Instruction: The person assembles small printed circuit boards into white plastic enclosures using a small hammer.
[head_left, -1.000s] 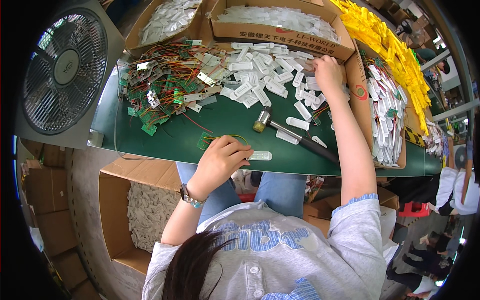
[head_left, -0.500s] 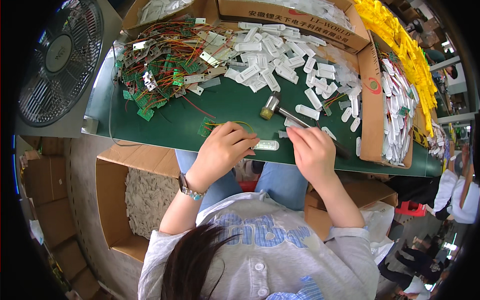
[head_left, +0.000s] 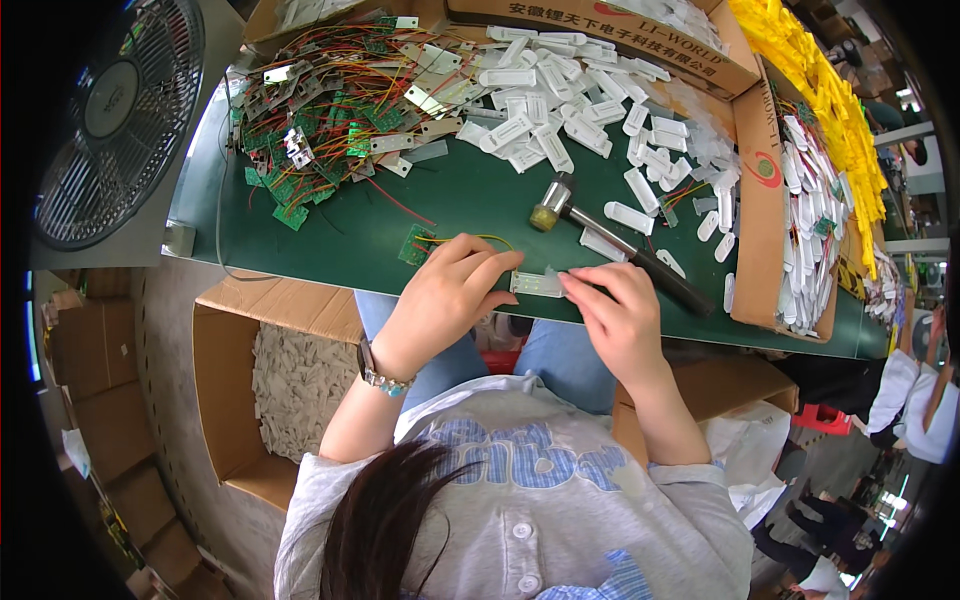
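A small white plastic casing (head_left: 524, 285) with a pale strip inside lies at the front edge of the table. My left hand (head_left: 452, 292) is closed around its left end, between thumb and forefinger. Over the casing's right end, my right hand (head_left: 620, 308) pinches a small translucent plastic cover (head_left: 552, 279), partly hidden by the fingertips. A green circuit board (head_left: 413, 245) with a yellow wire rests just beyond my left hand, the wire running toward the casing. Behind my right hand lies a hammer (head_left: 608, 233) with a black grip and a yellowish face.
Wired circuit boards and metal plates (head_left: 345, 125) pile up at the far left, white casings (head_left: 550, 100) at the far middle. An open carton (head_left: 757, 230) of wired pieces borders the right. A fan (head_left: 115, 110) stands left; a box of white parts (head_left: 300, 385) sits below the table edge.
My right hand has moved left to the casing, bringing the translucent cover over it. My left hand stays at the casing's left end. The view has shifted slightly.
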